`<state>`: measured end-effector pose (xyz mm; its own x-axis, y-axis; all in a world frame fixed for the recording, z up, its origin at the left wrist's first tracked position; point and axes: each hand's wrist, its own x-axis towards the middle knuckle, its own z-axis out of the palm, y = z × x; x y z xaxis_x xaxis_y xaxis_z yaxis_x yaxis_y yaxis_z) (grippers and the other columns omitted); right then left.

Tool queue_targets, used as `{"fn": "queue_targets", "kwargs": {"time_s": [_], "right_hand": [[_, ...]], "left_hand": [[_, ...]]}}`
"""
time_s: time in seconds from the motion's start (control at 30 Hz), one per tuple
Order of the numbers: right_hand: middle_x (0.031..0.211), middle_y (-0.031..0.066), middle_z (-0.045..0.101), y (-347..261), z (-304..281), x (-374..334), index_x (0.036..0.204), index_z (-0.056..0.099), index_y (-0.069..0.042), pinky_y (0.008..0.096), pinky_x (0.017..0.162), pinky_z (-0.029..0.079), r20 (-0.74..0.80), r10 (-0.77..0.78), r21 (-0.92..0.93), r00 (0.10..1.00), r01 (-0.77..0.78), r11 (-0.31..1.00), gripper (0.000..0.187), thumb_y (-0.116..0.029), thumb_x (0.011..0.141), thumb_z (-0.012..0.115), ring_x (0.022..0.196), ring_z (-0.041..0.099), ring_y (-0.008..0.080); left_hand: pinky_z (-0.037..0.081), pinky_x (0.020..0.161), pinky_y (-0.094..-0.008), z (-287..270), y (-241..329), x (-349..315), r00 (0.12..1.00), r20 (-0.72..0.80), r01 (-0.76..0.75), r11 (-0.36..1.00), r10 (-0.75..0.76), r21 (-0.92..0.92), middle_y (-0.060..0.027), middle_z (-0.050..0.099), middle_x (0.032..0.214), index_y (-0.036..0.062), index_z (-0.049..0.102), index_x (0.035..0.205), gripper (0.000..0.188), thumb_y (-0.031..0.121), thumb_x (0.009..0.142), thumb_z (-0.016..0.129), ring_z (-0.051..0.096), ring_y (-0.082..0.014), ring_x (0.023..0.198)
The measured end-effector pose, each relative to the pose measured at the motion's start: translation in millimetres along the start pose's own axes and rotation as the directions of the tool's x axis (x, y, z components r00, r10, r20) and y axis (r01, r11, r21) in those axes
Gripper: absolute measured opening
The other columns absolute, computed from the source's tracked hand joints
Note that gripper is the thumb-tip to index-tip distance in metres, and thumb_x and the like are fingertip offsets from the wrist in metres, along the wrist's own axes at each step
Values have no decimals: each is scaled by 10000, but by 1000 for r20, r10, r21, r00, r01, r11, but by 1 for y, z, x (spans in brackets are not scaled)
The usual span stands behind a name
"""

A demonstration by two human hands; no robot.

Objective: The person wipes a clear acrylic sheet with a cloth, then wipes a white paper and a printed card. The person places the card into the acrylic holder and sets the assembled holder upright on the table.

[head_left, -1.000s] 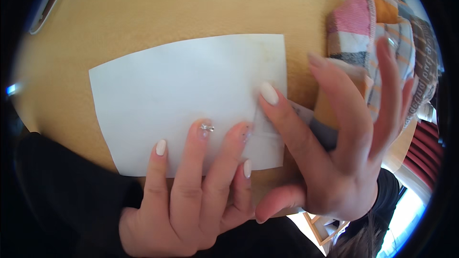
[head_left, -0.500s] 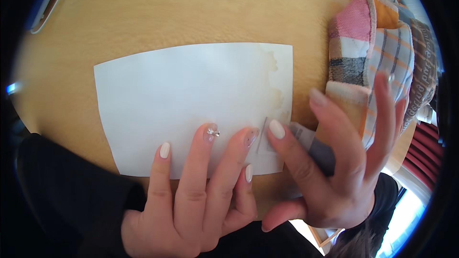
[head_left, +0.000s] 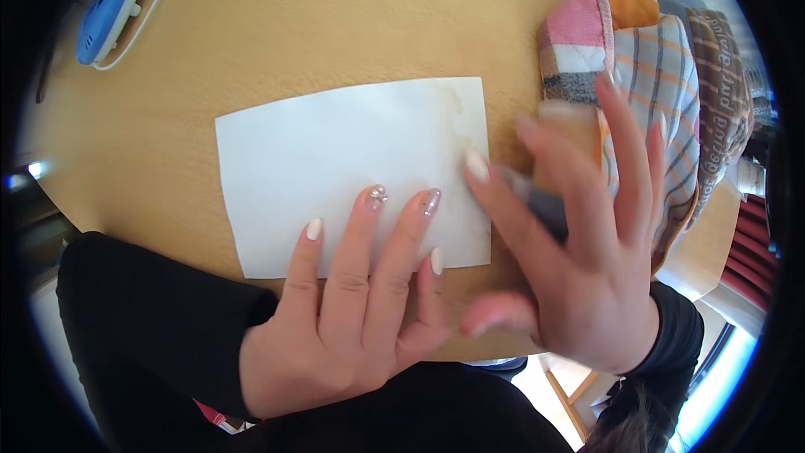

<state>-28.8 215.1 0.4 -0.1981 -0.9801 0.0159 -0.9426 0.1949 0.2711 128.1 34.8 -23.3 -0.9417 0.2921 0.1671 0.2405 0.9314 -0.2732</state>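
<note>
Evidently, at the upper left of the frame a blue-and-white device [head_left: 109, 13] sits on the wooden table [head_left: 293, 25] with a white cord [head_left: 158, 8] beside it, well apart from the hands. Toward the middle lies a white sheet [head_left: 310, 151], its long axis running left to right across the frame, just above the left hand [head_left: 344, 327] and to the left of most of the right hand [head_left: 579, 277]. The left hand grips nothing; its fingers lie spread over the sheet's lower edge, covering part of it. Along the sheet's right side runs a brownish stain [head_left: 457, 122]. The right hand is unclenched, thumb apart from the index finger, whose tip overlaps the sheet's right edge; blur hides whether it touches. Behind those fingers shows a blurred grey item [head_left: 547, 211], its kind unclear. Farther right, a bunched patchwork cloth [head_left: 654, 75] crowds the space beside the right hand, with a red curtain [head_left: 742, 243] at the far right.
</note>
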Motion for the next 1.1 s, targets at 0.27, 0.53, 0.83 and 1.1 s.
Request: {"fn": "queue_targets", "kwargs": {"time_s": [0.27,0.53,0.83,1.1], "right_hand": [[1342,139,553,-33,-47,8,1085,760,-169,711,1099,233,212,147,-17,966,-147,989,823,-815,858,303,1339,376,545],[1346,175,542,-22,-17,56,1119,760,-164,633,1072,298,-35,118,35,992,-116,993,788,-789,861,355,1340,388,515],[1405,137,511,16,12,38,1261,702,-240,595,1106,280,-200,263,207,944,-222,953,437,-499,971,502,1372,368,439],[1384,115,538,41,38,39,1293,673,-205,553,1142,230,-274,349,354,896,-243,903,358,-351,1021,492,1367,381,380]], "left_hand": [[610,741,-412,-12,-7,3,986,18,-168,985,168,44,-139,724,1141,64,470,1035,152,190,985,538,726,-332,964],[613,701,-412,-4,-22,-20,993,-11,-114,993,114,16,-152,723,1125,53,451,1014,152,153,958,552,724,-356,961],[603,775,-392,1,9,5,994,-103,-29,997,22,-65,-180,680,1232,42,563,1058,292,258,888,661,682,-373,1072],[571,816,-316,-1,34,-23,926,-352,0,934,-135,-358,-81,713,1179,59,675,1058,347,238,782,787,697,-232,1023]]}}
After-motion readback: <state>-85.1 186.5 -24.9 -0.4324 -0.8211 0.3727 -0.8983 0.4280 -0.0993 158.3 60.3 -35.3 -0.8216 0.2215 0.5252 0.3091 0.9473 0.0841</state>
